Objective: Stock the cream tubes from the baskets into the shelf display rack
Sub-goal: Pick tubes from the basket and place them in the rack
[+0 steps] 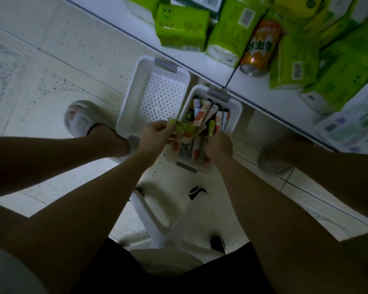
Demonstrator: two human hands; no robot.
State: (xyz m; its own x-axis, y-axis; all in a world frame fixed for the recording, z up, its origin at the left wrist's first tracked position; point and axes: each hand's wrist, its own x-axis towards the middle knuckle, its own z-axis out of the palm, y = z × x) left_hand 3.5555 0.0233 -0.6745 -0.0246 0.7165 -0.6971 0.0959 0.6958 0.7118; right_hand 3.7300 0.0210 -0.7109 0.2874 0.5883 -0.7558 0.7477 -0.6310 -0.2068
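Two white perforated baskets stand on the floor below me. The left basket [136, 88] holds nothing. The right basket [237, 107] is packed with several colourful cream tubes [202, 113]. My left hand [155, 134] is closed on a small bunch of green-topped cream tubes [184, 128] just above the right basket's near left side. My right hand [219, 146] reaches into that basket with its fingers curled among the tubes; whether it grips one is hidden. The white shelf [202, 68] runs diagonally just beyond the baskets.
On the shelf lie green tissue packs [181, 26], an orange can [261, 47] on its side and a pale printed pack [355, 122]. My feet in white slippers [81, 117] flank the baskets. A white stool [157, 219] sits under me on the tiled floor.
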